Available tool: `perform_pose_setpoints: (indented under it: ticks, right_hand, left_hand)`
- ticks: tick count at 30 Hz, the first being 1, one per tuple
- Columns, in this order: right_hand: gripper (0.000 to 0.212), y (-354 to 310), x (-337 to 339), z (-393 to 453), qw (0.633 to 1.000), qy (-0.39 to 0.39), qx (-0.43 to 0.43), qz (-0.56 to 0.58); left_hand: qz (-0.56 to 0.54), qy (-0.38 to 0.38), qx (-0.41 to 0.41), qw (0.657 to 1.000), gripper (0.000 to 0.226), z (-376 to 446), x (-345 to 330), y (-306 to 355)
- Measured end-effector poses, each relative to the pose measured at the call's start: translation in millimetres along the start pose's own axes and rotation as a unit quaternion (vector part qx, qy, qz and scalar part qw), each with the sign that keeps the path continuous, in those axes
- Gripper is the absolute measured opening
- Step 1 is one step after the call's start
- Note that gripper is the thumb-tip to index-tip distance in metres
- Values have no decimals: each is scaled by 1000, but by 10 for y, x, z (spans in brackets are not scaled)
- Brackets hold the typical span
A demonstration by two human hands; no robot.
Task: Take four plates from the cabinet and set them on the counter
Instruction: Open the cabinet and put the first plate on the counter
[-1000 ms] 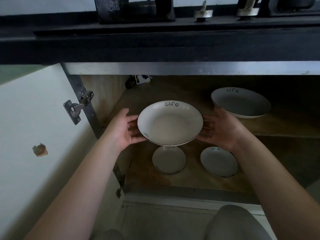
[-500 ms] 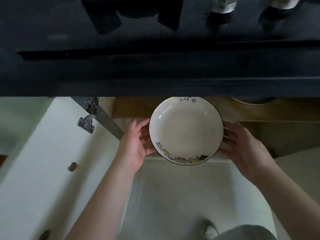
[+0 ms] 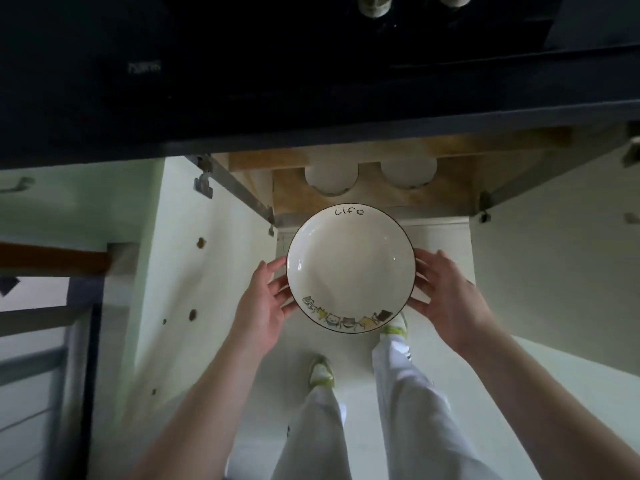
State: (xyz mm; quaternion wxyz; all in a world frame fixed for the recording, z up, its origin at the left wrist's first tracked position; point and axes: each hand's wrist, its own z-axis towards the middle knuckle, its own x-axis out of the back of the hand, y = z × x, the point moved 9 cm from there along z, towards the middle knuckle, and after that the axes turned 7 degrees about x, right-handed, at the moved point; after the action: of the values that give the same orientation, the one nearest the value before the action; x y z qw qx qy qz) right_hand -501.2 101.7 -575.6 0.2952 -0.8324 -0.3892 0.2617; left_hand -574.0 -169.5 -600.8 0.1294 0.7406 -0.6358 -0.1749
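Note:
I hold a white plate [image 3: 350,268] with a dark rim, the word "life" at its far edge and small cartoon figures at its near edge. My left hand [image 3: 264,306] grips its left edge and my right hand [image 3: 446,299] grips its right edge. The plate is level, out in front of the open cabinet [image 3: 298,192] and below the dark counter [image 3: 311,98]. Two small white plates [image 3: 331,174] [image 3: 408,173] lie on the cabinet floor, half hidden by the counter's edge.
The cabinet's white door [image 3: 194,271] stands open on the left, another door [image 3: 554,254] on the right. My legs and shoes [image 3: 322,370] are on the pale floor below the plate. Bottle bases [image 3: 375,5] stand at the counter's far edge.
The plate has come out of the cabinet toward me with both hands on it. My view has risen, so the counter top now fills the upper part.

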Motion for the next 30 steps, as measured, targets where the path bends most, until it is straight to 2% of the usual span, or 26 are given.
perform_pose_setpoints:
  ticks: [5,10,15,22,30]
  right_hand:
    - [39,-1,52,-781,1000,12,-5,17]
    - [40,-78,34,-1597,999,13,8,36]
    - [45,-216,109,-2279,993,40,30,105]
    - [44,-527,488,-3054,977,68,96,179]
    - [47,-674,1514,-3751,959,86,153,220]
  left_hand:
    - [34,-18,7,999,43,-718,183,-160]
    - [68,-51,-20,996,44,-1392,332,-88]
    - [122,-100,-57,986,42,-1932,251,83]
    - [195,-155,-120,961,40,-2667,-367,254]
    - [267,-214,-155,927,46,-3293,-1293,-319]
